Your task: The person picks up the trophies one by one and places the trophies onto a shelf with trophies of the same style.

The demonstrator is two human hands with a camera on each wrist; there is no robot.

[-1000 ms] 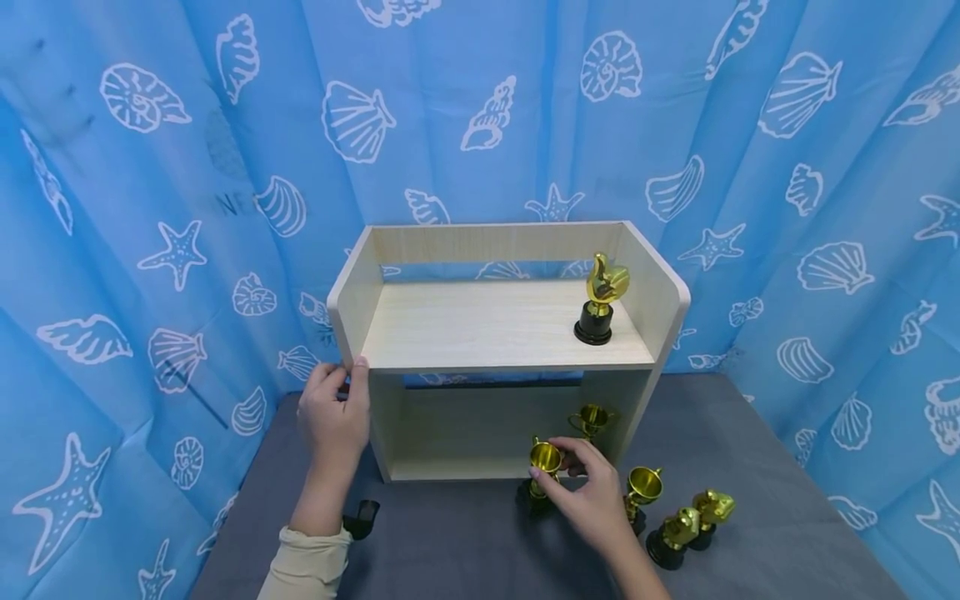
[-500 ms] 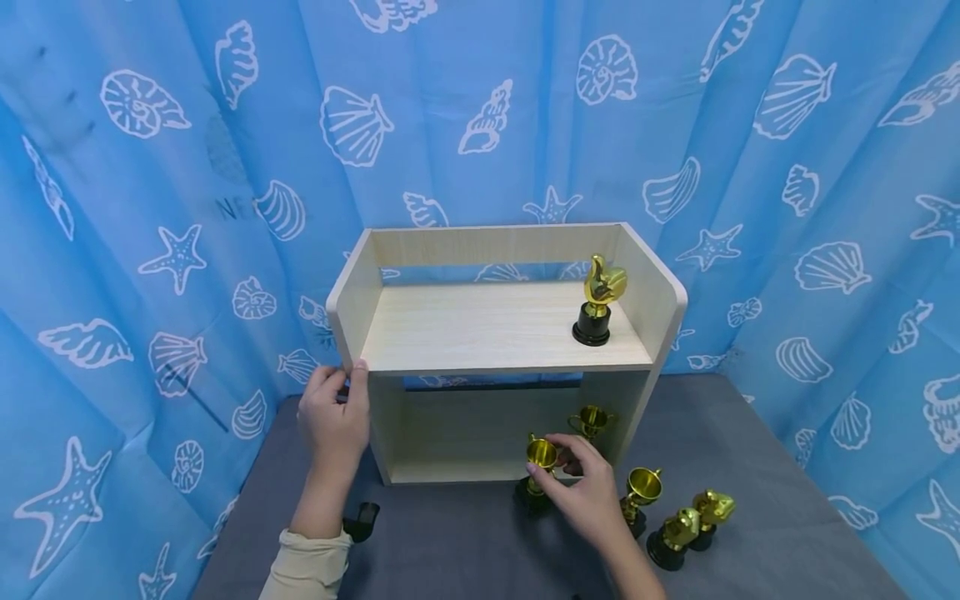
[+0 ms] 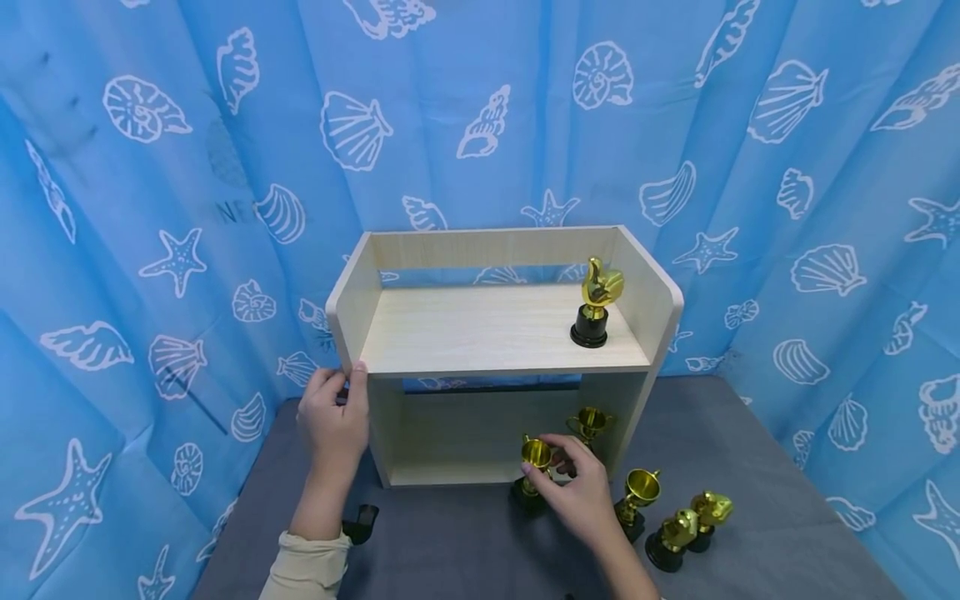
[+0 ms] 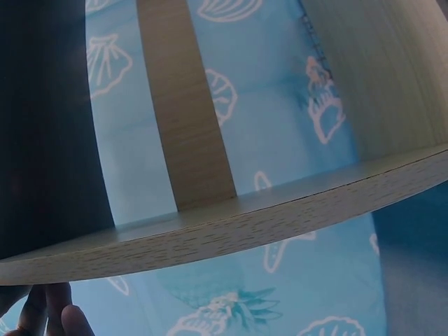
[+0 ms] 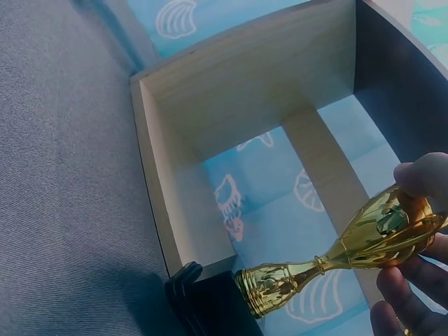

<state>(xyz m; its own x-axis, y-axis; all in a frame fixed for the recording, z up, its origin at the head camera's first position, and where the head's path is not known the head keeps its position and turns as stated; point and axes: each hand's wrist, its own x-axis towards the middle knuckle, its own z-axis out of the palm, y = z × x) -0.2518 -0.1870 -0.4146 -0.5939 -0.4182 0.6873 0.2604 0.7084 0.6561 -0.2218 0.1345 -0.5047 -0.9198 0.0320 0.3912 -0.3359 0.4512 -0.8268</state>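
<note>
My left hand [image 3: 334,417] grips the left side panel of a pale wooden two-tier shelf [image 3: 480,372], thumb at the front edge; fingertips show against the panel in the left wrist view. With its thumb and fingers my right hand [image 3: 577,487] pinches the cup of a gold trophy [image 3: 536,454] with a black base. That trophy is upright in front of the lower compartment's opening; in the right wrist view its base [image 5: 217,301] overlaps the shelf's bottom front edge. Another trophy cup [image 3: 590,422] stands inside the lower compartment at the right, partly behind my right hand.
A gold thumbs-up trophy [image 3: 595,300] stands at the right of the upper tier. Right of my right forearm, a trophy cup [image 3: 640,492] and two other gold trophies, one nearer [image 3: 672,537] and one farther [image 3: 708,512], stand on the grey cloth [image 3: 450,546]. A shell-patterned blue curtain [image 3: 480,83] hangs behind.
My right hand has shifted slightly left with the trophy in its grip. The left hand stays on the side panel, and the whole view has tilted a little.
</note>
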